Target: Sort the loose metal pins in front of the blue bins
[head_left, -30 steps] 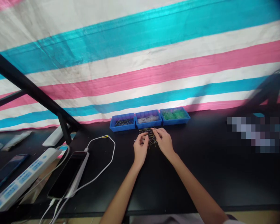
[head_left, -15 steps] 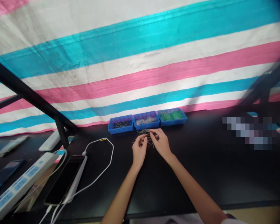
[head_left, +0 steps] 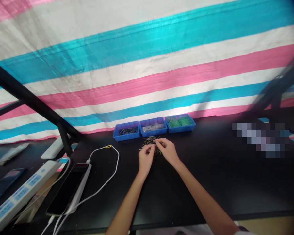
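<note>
While left hand (head_left: 145,158) and right hand (head_left: 167,150) curled over metal pieces (head_left: 149,140), grip impossible to tell, blue bins (head_left: 154,133) stood at twelve o'clock.

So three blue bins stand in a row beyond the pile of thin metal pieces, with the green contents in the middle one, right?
Wrong bin: the head view shows the green contents in the rightmost blue bin. The rest is right.

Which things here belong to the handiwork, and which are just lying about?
Likely part of it:
thin metal pieces at the left hand and right hand
three blue trays just beyond

Apparently lying about:
cabled phone
looped white cable
white power strip
</note>
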A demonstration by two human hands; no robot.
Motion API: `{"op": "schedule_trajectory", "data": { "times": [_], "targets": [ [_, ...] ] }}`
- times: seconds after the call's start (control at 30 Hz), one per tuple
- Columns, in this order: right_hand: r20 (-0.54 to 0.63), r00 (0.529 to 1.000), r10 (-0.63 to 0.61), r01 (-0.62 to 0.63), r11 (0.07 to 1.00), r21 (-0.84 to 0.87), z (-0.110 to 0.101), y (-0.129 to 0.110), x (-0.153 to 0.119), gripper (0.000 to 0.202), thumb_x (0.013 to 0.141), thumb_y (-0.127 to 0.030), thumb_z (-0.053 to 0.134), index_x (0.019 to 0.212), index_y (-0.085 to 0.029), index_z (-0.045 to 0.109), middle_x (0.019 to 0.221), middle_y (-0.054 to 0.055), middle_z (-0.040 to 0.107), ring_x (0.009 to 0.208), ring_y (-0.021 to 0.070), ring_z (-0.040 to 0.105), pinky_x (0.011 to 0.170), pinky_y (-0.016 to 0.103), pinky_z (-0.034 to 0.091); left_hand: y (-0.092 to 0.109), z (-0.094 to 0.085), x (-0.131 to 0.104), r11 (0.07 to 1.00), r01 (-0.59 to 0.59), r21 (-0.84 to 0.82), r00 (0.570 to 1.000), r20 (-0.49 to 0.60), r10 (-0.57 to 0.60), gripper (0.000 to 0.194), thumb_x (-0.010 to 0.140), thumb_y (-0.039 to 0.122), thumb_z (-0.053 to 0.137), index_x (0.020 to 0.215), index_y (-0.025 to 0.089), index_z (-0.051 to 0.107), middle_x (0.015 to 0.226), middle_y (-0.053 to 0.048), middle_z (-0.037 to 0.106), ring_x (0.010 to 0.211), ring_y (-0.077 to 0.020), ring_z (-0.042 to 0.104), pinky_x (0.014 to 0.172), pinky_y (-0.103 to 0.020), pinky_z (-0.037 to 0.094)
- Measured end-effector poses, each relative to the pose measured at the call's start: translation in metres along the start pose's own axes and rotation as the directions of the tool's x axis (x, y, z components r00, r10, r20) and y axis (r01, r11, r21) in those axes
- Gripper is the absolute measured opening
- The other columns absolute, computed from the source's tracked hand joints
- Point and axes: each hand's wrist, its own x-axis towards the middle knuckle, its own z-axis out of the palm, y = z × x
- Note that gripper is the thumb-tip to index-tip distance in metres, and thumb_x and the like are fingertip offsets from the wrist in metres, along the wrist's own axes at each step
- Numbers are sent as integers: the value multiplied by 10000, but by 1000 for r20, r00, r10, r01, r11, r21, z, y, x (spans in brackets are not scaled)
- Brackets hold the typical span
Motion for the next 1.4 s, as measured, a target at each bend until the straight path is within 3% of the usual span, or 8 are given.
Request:
{"op": "schedule_trajectory", "data": {
  "times": [0.2, 0.37, 0.47, 0.7, 0.87, 1.13, 1.4],
  "targets": [
    [8, 1000, -24, 25, 991, -132, -9, 4, 1, 225, 730, -339, 598, 893, -211, 684, 907, 57, 608, 770, 179, 584, 706, 312, 470, -2, -9, 6, 1000, -2, -4, 999, -52, 1, 259, 755, 355, 570, 880, 153, 674, 798, -57, 642, 581, -106, 529, 455, -181, 382],
    [90, 996, -19, 60, 880, -471, -16, 5, -4, 658, 487, -429, 777, 1098, -265, 595, 1122, 90, 501, 1030, 294, 461, 840, 437, 380, -1, -17, 11, 1000, 4, -17, 996, -91, -5, 265, 766, 355, 550, 884, 148, 665, 822, -62, 639, 624, -114, 550, 487, -186, 400],
    [139, 990, 14, 60, 856, -513, -15, 6, -6, 690, 473, -426, 790, 1113, -273, 581, 1116, 84, 502, 1005, 286, 465, 813, 416, 381, 0, -17, 11, 1000, 3, -24, 996, -90, -5, 262, 771, 361, 544, 862, 146, 664, 796, -55, 628, 611, -110, 541, 484, -187, 393],
    [169, 983, 72, 15, 887, -462, -17, 1, -1, 256, 680, -279, 685, 934, -259, 659, 818, 10, 627, 721, 167, 554, 601, 257, 383, -1, -14, 8, 999, -12, -33, 997, -83, 9, 276, 791, 379, 523, 882, 148, 643, 751, -29, 583, 568, -89, 485, 455, -174, 356],
    [121, 991, 54, 5, 897, -442, -13, -1, -2, 113, 725, -243, 648, 826, -261, 695, 796, -15, 647, 641, 113, 557, 547, 210, 349, -1, -15, 8, 999, -10, -43, 999, -53, 8, 293, 794, 379, 528, 919, 130, 619, 755, -34, 566, 553, -84, 454, 413, -160, 320],
    [8, 1000, 20, -17, 946, -324, -10, -1, 0, 71, 744, -277, 642, 746, -243, 704, 724, -21, 633, 577, 92, 528, 527, 207, 336, -1, -14, 8, 1000, -4, 1, 999, -37, 4, 313, 778, 402, 547, 927, 136, 617, 771, -31, 573, 549, -79, 452, 418, -158, 342],
    [-19, 1000, 1, -1, 1000, 2, -8, -9, 2, 188, 782, -318, 585, 823, -175, 700, 822, 33, 667, 691, 128, 595, 638, 225, 444, -3, -13, 9, 997, -40, 64, 999, -11, 41, 371, 735, 397, 604, 1030, 173, 608, 779, -20, 579, 575, -94, 513, 439, -168, 370]
  ]
}}
